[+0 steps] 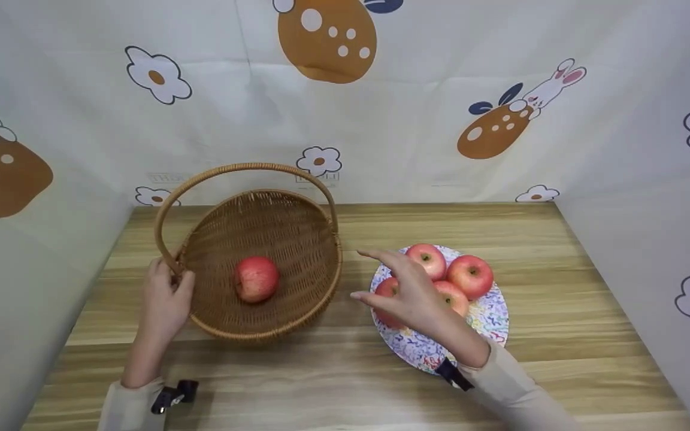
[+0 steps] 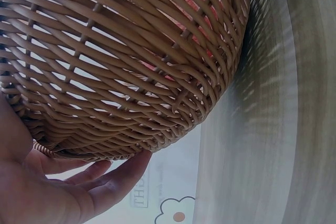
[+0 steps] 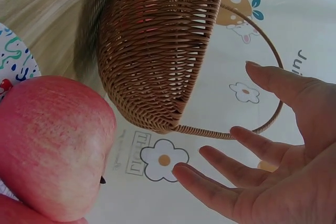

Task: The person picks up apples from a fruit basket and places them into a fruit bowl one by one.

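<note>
A brown wicker basket [image 1: 297,311] with an arched handle [image 1: 249,166] stands left of the middle of the table, tilted toward the head camera. One red apple [image 1: 257,279] lies inside it. My left hand [image 1: 165,299] grips the basket's left rim by the foot of the handle; its fingers also show against the weave in the left wrist view. Spread wide with nothing between thumb and fingers, my right hand [image 1: 414,293] hovers over the left part of a patterned plate [image 1: 483,320]. Several apples [image 1: 470,277] sit on that plate, some partly hidden by the hand.
The wood-grain table [image 1: 333,383] is bounded at the back and sides by a pale printed cloth [image 1: 393,137] with flowers and rabbits. A strip of table lies between basket and plate. Dark straps [image 1: 454,375] circle both wrists.
</note>
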Action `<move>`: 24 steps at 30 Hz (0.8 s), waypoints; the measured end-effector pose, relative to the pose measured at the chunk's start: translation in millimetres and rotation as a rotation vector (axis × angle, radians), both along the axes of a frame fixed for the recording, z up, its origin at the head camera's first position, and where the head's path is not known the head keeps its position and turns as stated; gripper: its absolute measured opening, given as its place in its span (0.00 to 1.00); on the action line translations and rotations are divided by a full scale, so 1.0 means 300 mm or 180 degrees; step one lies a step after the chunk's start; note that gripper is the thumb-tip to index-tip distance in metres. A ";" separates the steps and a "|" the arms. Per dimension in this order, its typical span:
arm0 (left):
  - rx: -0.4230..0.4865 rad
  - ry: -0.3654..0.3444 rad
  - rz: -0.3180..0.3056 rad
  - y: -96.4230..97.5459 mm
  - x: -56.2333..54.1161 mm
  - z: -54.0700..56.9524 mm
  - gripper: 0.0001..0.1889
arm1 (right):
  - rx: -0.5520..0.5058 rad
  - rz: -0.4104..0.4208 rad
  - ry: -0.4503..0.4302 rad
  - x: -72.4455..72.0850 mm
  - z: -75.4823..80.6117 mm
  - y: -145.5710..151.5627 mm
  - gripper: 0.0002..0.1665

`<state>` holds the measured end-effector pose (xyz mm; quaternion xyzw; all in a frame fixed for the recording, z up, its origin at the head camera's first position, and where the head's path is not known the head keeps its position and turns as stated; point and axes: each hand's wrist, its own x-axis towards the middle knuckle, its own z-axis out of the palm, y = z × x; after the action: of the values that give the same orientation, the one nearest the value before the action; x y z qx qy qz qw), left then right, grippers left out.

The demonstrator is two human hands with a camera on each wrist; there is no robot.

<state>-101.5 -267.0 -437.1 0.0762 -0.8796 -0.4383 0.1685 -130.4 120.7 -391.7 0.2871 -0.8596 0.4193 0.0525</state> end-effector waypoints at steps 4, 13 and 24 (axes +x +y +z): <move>-0.0038 0.0038 0.0001 0.002 0.000 0.001 0.27 | 0.0024 0.0006 -0.0012 -0.002 0.007 -0.016 0.37; 0.0079 -0.0082 -0.0051 0.002 -0.001 0.006 0.28 | 0.0046 0.0089 0.0010 -0.004 0.011 -0.042 0.37; 0.0113 -0.0094 -0.0052 -0.001 -0.003 0.003 0.29 | 0.0111 0.0154 -0.0026 -0.004 0.027 -0.076 0.38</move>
<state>-102.3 -267.4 -436.2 0.0785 -0.8746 -0.4541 0.1505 -131.7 98.0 -383.5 0.3070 -0.8598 0.4066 0.0338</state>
